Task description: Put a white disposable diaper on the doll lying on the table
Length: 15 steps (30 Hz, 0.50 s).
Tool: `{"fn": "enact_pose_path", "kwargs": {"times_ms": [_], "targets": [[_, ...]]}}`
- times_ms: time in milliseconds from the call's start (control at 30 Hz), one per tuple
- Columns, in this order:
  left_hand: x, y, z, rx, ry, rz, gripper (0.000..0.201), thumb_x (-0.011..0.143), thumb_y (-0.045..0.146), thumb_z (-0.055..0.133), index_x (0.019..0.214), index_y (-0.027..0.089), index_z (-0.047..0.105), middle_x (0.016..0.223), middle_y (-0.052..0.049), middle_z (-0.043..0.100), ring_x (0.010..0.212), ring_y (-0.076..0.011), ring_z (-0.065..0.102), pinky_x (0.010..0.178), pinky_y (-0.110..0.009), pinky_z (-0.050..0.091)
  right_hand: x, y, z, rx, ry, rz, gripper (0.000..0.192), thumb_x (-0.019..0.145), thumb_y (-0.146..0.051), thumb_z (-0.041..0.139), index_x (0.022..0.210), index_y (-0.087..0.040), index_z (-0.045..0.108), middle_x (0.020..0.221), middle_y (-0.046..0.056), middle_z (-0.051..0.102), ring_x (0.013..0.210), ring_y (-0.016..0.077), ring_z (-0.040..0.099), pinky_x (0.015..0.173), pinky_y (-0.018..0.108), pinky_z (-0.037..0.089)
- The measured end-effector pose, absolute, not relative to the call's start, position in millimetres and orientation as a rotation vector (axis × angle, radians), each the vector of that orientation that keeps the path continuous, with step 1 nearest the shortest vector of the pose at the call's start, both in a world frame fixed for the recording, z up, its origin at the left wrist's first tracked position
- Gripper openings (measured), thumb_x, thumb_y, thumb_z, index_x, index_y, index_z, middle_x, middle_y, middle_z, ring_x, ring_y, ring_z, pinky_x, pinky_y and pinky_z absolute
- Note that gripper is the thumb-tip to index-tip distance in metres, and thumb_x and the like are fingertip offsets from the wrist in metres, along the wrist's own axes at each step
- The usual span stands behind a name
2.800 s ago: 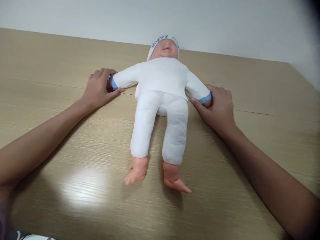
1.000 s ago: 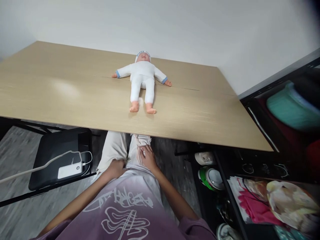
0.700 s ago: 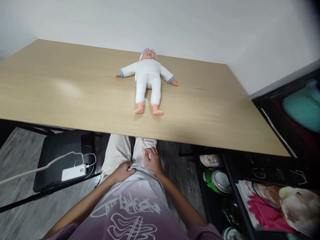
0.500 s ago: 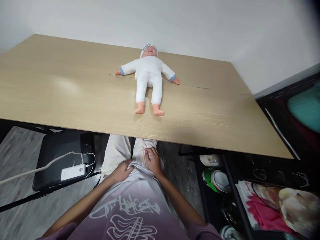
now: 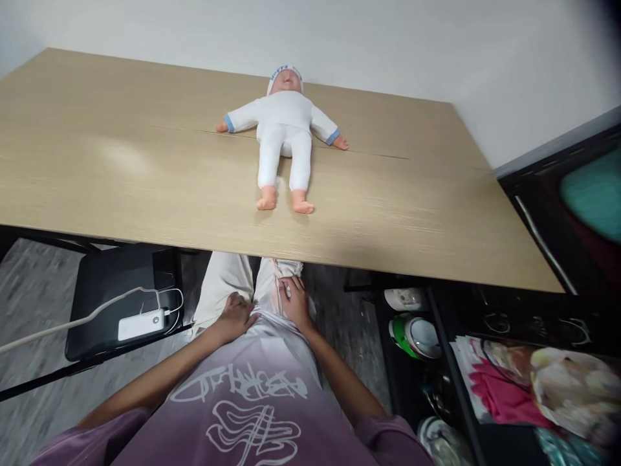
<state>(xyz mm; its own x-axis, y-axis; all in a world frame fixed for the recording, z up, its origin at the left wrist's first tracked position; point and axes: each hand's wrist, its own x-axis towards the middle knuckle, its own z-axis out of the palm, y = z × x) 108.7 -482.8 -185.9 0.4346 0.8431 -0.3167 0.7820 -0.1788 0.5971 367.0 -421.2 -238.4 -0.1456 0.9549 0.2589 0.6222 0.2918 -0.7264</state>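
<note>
The doll (image 5: 284, 123) lies face up, feet toward the counter's (image 5: 378, 213) near edge.
Short of that edge, the right hand (image 5: 295, 303) and left hand (image 5: 235, 318) rest on the trousers (image 5: 220, 278), fingers loosely spread, gripping nothing that shows; the doll is ahead of both, its long axis pointing away, the right hand nearer.

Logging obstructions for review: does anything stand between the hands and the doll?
Yes, the table's near edge. The left hand and right hand rest on the lap, on the near side of it and lower than the tabletop, while the doll lies on top beyond. Nothing else visible stands in between.
</note>
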Motion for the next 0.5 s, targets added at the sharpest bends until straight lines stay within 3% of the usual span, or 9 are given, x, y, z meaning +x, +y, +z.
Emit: {"fn": "enact_pose_path", "kwargs": {"times_ms": [100,200,267,367,433,500], "targets": [[105.4,-480.9,-183.3,2.042,1.378,0.166,0.048,0.121,0.058,0.048,0.124,0.020,0.076,0.128,-0.016,0.078,0.133,-0.0365,0.064,0.132,-0.062,0.037,363.6,-422.0,-239.6,-1.433,-1.833,0.575,0.018,0.117,-0.027,0.057,0.111,-0.028,0.074,0.108,0.006,0.076,0.106,0.0268,0.070,0.099,0.040,0.056],[99.7,-477.4,-179.1,2.089,1.411,0.235,0.043,0.123,0.054,0.046,0.126,0.022,0.074,0.139,-0.015,0.075,0.134,-0.0341,0.061,0.130,-0.061,0.038,361.2,-425.7,-238.0,-1.494,-1.744,0.487,0.017,0.115,-0.031,0.060,0.122,-0.026,0.074,0.119,0.011,0.074,0.115,0.0305,0.068,0.105,0.046,0.056],[95.7,-473.0,-177.2,2.100,1.489,0.287,0.044,0.124,0.050,0.042,0.135,0.020,0.072,0.156,-0.018,0.068,0.146,-0.0370,0.054,0.133,-0.065,0.033,361.4,-428.9,-235.5,-1.543,-1.672,0.416,0.026,0.113,-0.036,0.064,0.134,-0.023,0.072,0.137,0.018,0.070,0.131,0.0356,0.064,0.116,0.056,0.052],[93.8,-462.2,-178.7,2.073,1.701,0.381,0.052,0.123,0.048,0.043,0.161,0.016,0.060,0.182,-0.024,0.045,0.164,-0.0422,0.039,0.137,-0.068,0.030,365.0,-433.6,-232.8,-1.602,-1.600,0.383,0.048,0.112,-0.042,0.066,0.155,-0.022,0.062,0.163,0.024,0.058,0.152,0.0417,0.054,0.128,0.067,0.043],[97.1,-451.9,-182.1,2.026,1.839,0.404,0.065,0.119,0.052,0.051,0.175,0.018,0.048,0.190,-0.024,0.032,0.171,-0.0435,0.033,0.137,-0.066,0.034,369.1,-436.7,-233.2,-1.642,-1.566,0.420,0.061,0.112,-0.045,0.065,0.167,-0.022,0.052,0.171,0.026,0.052,0.160,0.0438,0.049,0.130,0.070,0.042],[103.9,-439.0,-185.9,1.963,1.943,0.358,0.077,0.115,0.057,0.059,0.181,0.021,0.041,0.192,-0.024,0.029,0.173,-0.0458,0.034,0.135,-0.066,0.038,373.6,-440.5,-236.0,-1.665,-1.543,0.471,0.069,0.113,-0.048,0.063,0.175,-0.022,0.044,0.174,0.027,0.050,0.163,0.0455,0.048,0.130,0.072,0.044]]}}
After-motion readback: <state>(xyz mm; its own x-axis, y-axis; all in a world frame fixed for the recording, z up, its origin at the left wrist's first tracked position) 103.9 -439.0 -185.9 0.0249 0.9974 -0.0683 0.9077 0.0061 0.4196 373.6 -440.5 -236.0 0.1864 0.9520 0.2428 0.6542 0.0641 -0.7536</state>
